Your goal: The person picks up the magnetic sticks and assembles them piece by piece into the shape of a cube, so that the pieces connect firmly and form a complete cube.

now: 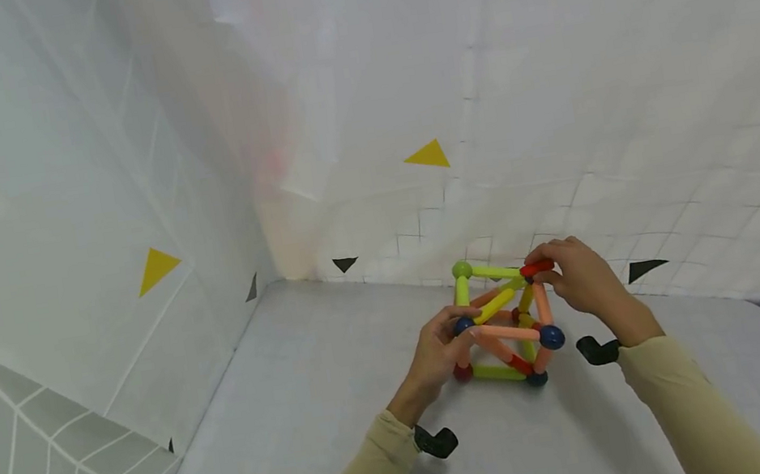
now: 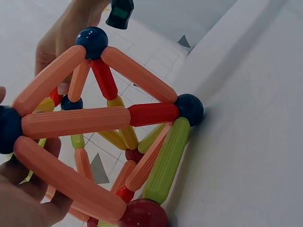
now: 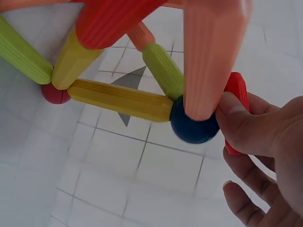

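Note:
A box-like frame of coloured rods and balls [image 1: 510,331] stands on the table. At its upper left corner, my left hand [image 1: 433,353] holds it with thumb and fingers around a dark blue ball [image 1: 464,326]. A yellow rod [image 1: 496,306] slants up from that corner. My right hand [image 1: 585,276] pinches a short red rod [image 1: 539,267] at the far upper right corner. In the right wrist view, this red rod [image 3: 240,87] lies right beside a blue ball [image 3: 194,124]. Lower down, a dark red ball [image 2: 143,215] and another blue ball [image 2: 190,109] form base corners.
The white table [image 1: 289,414] runs back to a white sheet wall [image 1: 376,213] with a grid and dark and yellow triangles. A second sheet wall [image 1: 86,191] rises on the left. Dark wrist devices [image 1: 437,441] stick out by both sleeves.

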{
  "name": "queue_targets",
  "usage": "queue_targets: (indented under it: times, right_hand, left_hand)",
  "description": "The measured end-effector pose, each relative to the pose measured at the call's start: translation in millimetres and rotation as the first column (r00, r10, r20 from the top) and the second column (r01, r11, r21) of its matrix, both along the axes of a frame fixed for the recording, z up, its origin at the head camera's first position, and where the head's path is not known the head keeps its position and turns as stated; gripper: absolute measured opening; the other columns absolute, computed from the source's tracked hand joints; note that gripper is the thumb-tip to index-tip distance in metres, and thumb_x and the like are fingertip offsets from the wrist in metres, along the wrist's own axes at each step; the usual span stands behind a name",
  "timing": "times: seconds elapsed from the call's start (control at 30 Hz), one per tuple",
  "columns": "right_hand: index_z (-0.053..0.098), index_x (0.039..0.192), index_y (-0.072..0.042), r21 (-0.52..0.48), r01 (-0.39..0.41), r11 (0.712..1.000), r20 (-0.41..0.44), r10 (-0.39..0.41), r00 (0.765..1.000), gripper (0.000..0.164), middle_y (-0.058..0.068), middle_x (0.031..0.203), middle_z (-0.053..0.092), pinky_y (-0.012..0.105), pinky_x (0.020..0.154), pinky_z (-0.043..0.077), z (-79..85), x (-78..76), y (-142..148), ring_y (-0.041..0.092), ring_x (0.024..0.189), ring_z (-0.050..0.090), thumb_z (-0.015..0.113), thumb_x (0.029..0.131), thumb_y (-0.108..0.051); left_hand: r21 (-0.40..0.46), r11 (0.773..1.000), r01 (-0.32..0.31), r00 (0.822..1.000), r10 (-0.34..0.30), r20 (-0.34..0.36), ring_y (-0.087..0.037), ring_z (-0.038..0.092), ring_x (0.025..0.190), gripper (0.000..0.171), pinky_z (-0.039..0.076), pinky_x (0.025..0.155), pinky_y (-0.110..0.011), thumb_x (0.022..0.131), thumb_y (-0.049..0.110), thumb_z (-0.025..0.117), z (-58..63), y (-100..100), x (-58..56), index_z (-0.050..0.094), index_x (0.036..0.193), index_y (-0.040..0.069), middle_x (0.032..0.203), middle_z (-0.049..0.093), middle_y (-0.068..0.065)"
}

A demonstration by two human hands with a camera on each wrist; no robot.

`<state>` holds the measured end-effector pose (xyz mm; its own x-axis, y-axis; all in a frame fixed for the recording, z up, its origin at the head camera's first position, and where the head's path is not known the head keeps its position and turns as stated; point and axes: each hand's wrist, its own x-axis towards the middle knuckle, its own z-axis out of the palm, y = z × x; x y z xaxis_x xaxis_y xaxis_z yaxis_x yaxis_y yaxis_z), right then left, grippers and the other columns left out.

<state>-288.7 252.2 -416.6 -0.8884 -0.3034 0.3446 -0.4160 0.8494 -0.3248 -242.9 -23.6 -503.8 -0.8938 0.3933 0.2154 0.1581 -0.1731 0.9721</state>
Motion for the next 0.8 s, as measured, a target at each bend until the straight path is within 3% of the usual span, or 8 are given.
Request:
queue_targets:
  times: [0.4,0.63,0.8]
  right_hand:
    - [0.077,0.111,-0.007,0.164,-0.065,0.984,0.008,0.064,0.998,0.027,0.016,0.109,0.077,0.057,0.093,0.056,12.0,-3.8,-16,0.04,0.107,0.059,0.082,0.087,0.005]
    - [0.078,0.112,-0.01,0.083,-0.091,0.992,0.118,0.081,0.99,0.027,0.013,0.113,0.074,0.06,0.097,0.053,11.7,-1.0,-11,0.037,0.112,0.055,0.079,0.09,0.006]
    - [0.077,0.113,-0.01,0.048,-0.125,0.991,0.124,0.118,0.985,0.027,0.012,0.116,0.071,0.06,0.1,0.052,10.7,-1.0,-10,0.034,0.112,0.054,0.078,0.091,0.006]
  left_hand:
    - [0.032,0.999,-0.004,1.0,0.004,0.007,-0.014,0.064,0.117,0.031,0.054,0.1,-0.028,0.106,0.017,0.067,-2.4,1,0.5,0.065,0.136,0.011,0.14,0.067,-0.009]
    - [0.021,1.0,-0.005,1.0,0.004,0.01,-0.012,0.064,0.113,0.033,0.054,0.097,-0.026,0.105,0.016,0.067,-0.8,1,3.6,0.065,0.137,0.009,0.14,0.066,-0.014]
    - [0.02,1.0,-0.009,1.0,0.009,-0.002,-0.012,0.064,0.116,0.032,0.054,0.099,-0.027,0.106,0.017,0.067,-0.6,1,1.2,0.065,0.137,0.011,0.141,0.065,-0.013]
